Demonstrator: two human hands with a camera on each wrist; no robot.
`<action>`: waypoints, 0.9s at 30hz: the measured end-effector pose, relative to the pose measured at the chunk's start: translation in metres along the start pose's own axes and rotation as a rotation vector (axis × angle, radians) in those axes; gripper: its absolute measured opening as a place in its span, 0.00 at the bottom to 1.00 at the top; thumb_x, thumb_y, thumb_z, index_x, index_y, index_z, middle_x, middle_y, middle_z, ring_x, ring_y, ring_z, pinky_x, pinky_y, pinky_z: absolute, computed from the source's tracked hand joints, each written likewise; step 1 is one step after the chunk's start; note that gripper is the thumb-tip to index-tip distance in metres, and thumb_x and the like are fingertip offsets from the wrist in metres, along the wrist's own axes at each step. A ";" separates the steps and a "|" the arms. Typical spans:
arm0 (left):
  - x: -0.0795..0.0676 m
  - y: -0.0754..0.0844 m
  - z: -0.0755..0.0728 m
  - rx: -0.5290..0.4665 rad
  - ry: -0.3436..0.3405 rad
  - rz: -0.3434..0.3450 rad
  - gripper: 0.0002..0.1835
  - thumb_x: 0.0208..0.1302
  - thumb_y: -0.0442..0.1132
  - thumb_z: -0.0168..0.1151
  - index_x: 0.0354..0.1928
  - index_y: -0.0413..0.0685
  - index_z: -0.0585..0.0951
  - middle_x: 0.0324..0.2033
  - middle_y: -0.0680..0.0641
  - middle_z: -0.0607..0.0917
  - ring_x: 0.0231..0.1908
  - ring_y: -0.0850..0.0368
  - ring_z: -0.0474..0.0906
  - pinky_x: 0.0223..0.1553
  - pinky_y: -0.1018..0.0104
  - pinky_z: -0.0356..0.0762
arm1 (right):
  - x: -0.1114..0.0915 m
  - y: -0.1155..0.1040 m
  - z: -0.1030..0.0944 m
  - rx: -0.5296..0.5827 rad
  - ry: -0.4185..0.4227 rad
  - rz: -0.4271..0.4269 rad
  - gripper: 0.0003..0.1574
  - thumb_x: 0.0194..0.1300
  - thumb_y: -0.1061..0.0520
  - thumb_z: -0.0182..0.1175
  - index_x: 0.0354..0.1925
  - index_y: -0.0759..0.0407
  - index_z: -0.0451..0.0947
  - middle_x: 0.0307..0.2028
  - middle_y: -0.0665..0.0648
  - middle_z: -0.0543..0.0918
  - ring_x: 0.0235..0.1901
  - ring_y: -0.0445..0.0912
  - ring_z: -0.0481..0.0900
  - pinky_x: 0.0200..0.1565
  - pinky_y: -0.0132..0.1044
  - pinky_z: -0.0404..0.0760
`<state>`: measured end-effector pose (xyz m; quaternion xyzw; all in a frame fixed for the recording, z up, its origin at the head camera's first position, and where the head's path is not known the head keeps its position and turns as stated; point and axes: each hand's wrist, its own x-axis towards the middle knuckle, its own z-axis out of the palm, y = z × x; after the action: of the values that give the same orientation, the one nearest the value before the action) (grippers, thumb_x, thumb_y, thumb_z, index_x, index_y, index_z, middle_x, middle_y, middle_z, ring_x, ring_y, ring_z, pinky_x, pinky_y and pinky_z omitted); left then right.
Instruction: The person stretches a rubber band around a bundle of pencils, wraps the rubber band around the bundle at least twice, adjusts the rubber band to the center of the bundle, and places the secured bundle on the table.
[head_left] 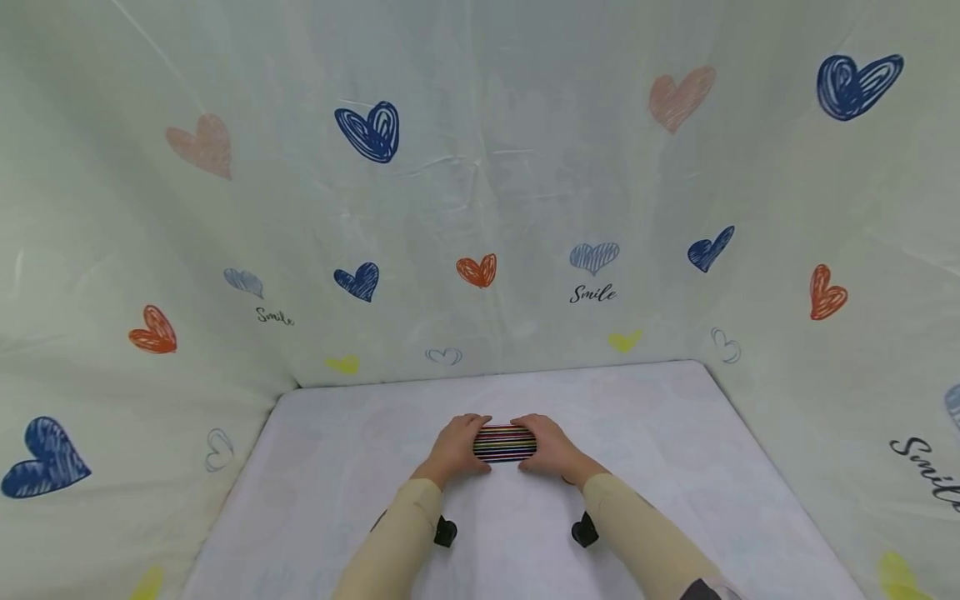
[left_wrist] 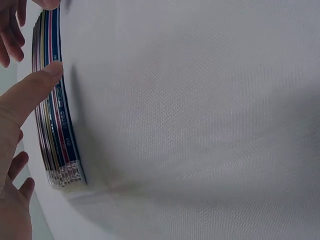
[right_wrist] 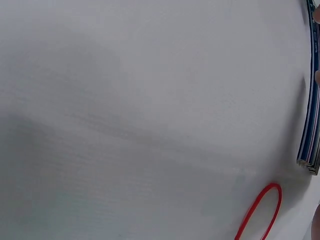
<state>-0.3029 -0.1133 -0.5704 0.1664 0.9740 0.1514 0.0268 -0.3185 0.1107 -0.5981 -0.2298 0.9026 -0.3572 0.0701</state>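
Observation:
A flat row of several pencils with striped, multicoloured barrels lies crosswise between both hands over the white table. My left hand grips the left part, thumb on the near edge and fingers at the far edge. From the other side, my right hand holds the right part the same way. In the left wrist view the left thumb presses on a dark blue pencil with light lettering, and the metallic ends line up below. The right wrist view catches the row's dark blue side at its edge; most of the right hand is out of frame there.
A thin red loop shows near the pencils in the right wrist view. The white-covered table ends at a pale curtain printed with hearts. Small black devices sit under both wrists.

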 end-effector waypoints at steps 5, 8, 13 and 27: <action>0.003 -0.001 0.006 0.031 -0.038 -0.022 0.47 0.39 0.50 0.83 0.64 0.50 0.73 0.57 0.45 0.75 0.58 0.47 0.69 0.60 0.52 0.67 | 0.007 0.004 0.001 -0.033 -0.045 0.020 0.48 0.43 0.60 0.78 0.63 0.59 0.71 0.56 0.55 0.75 0.58 0.54 0.68 0.59 0.53 0.66; 0.005 -0.003 0.011 0.017 -0.063 -0.049 0.47 0.38 0.50 0.83 0.64 0.50 0.73 0.58 0.44 0.74 0.58 0.47 0.69 0.60 0.51 0.67 | 0.008 0.006 0.001 -0.046 -0.072 0.030 0.48 0.45 0.58 0.78 0.64 0.61 0.70 0.56 0.57 0.74 0.58 0.54 0.68 0.60 0.52 0.66; 0.007 -0.003 0.013 0.046 -0.110 -0.060 0.44 0.40 0.52 0.82 0.62 0.51 0.74 0.56 0.46 0.75 0.57 0.49 0.69 0.60 0.54 0.66 | 0.008 0.008 0.000 -0.056 -0.088 0.020 0.47 0.45 0.57 0.79 0.63 0.62 0.71 0.53 0.56 0.75 0.55 0.53 0.69 0.58 0.51 0.68; 0.012 -0.001 0.002 0.071 -0.151 -0.067 0.36 0.45 0.51 0.80 0.55 0.48 0.77 0.47 0.48 0.75 0.49 0.52 0.70 0.56 0.57 0.69 | 0.016 0.010 -0.003 -0.073 -0.115 -0.021 0.34 0.50 0.57 0.77 0.55 0.64 0.78 0.42 0.50 0.74 0.46 0.46 0.72 0.53 0.45 0.72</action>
<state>-0.3138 -0.1094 -0.5725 0.1457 0.9790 0.1026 0.0991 -0.3374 0.1113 -0.6025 -0.2619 0.9070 -0.3108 0.1098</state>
